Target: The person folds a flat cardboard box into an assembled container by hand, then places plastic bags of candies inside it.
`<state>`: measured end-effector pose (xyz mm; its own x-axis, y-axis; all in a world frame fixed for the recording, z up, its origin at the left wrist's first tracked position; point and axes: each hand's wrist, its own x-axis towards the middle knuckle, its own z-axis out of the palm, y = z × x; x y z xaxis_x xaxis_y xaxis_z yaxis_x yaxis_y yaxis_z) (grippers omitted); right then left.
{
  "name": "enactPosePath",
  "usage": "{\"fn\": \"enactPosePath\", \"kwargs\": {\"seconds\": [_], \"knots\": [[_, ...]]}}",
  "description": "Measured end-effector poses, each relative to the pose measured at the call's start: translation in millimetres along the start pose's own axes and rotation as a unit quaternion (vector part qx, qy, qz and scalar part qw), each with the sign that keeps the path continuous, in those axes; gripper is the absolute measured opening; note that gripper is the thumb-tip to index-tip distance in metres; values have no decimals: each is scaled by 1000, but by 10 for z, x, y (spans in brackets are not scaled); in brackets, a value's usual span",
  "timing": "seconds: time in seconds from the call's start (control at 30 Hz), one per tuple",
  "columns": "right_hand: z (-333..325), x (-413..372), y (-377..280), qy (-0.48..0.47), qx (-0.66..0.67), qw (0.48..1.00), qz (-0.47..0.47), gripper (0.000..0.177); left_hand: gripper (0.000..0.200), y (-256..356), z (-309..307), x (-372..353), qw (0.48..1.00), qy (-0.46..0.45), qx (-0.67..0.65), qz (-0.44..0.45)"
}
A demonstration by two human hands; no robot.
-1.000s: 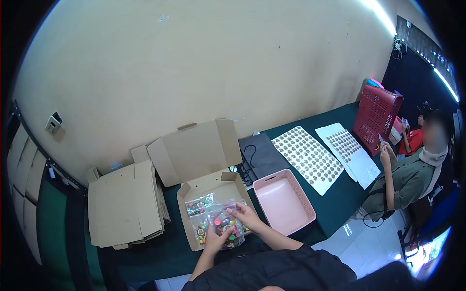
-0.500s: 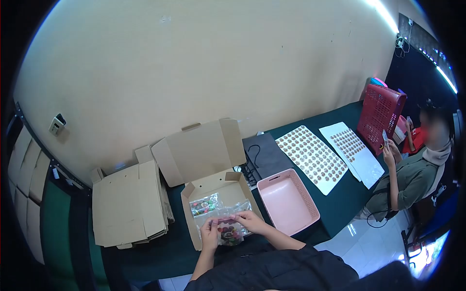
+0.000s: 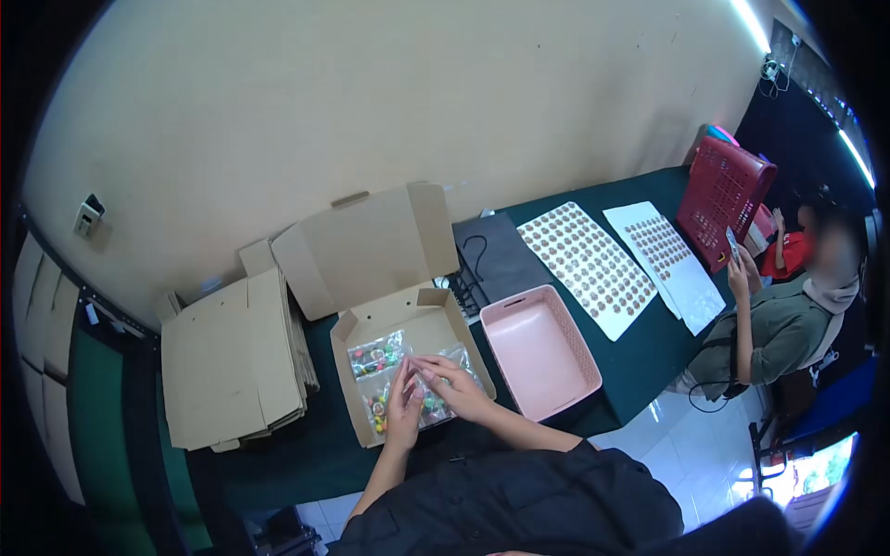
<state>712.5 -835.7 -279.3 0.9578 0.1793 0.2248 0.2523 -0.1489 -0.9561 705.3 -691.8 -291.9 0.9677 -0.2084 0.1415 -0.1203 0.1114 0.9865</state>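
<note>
An open cardboard box point(image 3: 345, 389) holds several clear plastic bags with small colourful pieces; one bag point(image 3: 375, 352) lies at its upper left. Over the box, my left hand point(image 3: 400, 408) is upright with its fingers pressed together. My right hand point(image 3: 451, 385) meets it from the right, fingertips close to the left ones. Something thin seems pinched between them, too small to make out. Below the hands, another bag point(image 3: 434, 408) shows green and red pieces, partly covered by my fingers.
Flattened cardboard boxes point(image 3: 232, 361) are stacked left. To the right are a pink basket point(image 3: 540, 352), a dark bag point(image 3: 505, 255), sticker sheets point(image 3: 589, 269) and a red basket point(image 3: 726, 199). A co-worker point(image 3: 788, 324) stands at the right, holding a small item; another person is behind.
My hands have come closer together and turned upright. The bag of dark red pieces seen between them is no longer visible there. The camera view has shifted slightly.
</note>
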Motion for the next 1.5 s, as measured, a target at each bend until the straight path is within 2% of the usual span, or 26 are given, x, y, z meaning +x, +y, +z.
{"fn": "enactPosePath", "kwargs": {"seconds": [0.1,0.13,0.17,0.23,0.37,0.43,0.47,0.6,0.67,0.77,0.8,0.87,0.9,0.97,1.0,1.03,1.1,1.13,1.17,1.23,1.27,1.3,1.37,1.4,1.43,1.5], "knots": [[48,28,-39,3,64,998,-13,35,61,202,60,30,997,3,-75,-32],[20,55,-97,-6,21,1000,-16,35,63,70,28,64,998,15,-61,3],[20,77,-72,33,-38,998,-29,31,58,53,21,68,999,40,-32,1],[49,145,-217,177,-41,983,-21,22,42,143,47,64,998,33,-44,-41],[-102,237,-91,145,-34,988,-44,16,27,141,-7,109,986,102,-59,-116],[-155,225,-136,40,94,994,33,18,24,199,-8,192,991,73,100,41],[-147,220,-152,49,171,983,50,19,24,167,-31,197,991,73,100,43],[-340,225,-139,-20,212,972,104,24,36,178,-112,219,997,-10,71,35],[-422,186,-145,-19,212,970,120,25,43,144,-178,225,995,-96,1,5],[-497,169,-136,-27,241,957,158,29,44,450,-129,197,994,-100,-32,-23],[-524,180,-135,12,231,964,133,29,44,443,-96,203,994,-99,-33,-23],[-558,219,-120,106,233,959,125,29,45,388,-25,223,995,19,-86,49],[-555,221,-145,105,233,959,124,29,45,322,-39,219,995,19,-86,50],[-510,221,-229,180,231,950,103,29,51,142,-86,196,998,-9,30,46],[-435,229,-250,191,261,943,82,31,54,147,-30,196,993,-28,99,55],[-349,231,-266,189,262,943,82,31,54,175,38,165,993,-27,100,54],[-206,211,-298,180,258,949,34,31,58,420,221,130,963,7,244,113],[-169,166,-313,132,311,933,126,33,57,300,239,143,965,36,232,119],[-125,150,-302,130,312,933,126,33,57,160,211,165,964,37,233,120],[-56,151,-317,67,417,904,73,36,53,87,188,213,986,92,122,69],[-76,132,-346,75,376,918,100,37,47,67,176,198,992,104,44,49],[-91,146,-332,74,376,918,101,37,47,133,172,200,992,105,44,49],[-103,163,-228,109,201,973,11,41,45,198,124,177,990,124,-65,-11],[-111,159,-136,98,165,981,18,49,45,89,68,182,991,127,-52,-1],[-98,136,-144,94,167,981,20,49,45,36,48,180,990,131,-50,-3],[-58,89,-173,35,179,979,95,54,44,15,17,171,995,62,-73,-7]]}}
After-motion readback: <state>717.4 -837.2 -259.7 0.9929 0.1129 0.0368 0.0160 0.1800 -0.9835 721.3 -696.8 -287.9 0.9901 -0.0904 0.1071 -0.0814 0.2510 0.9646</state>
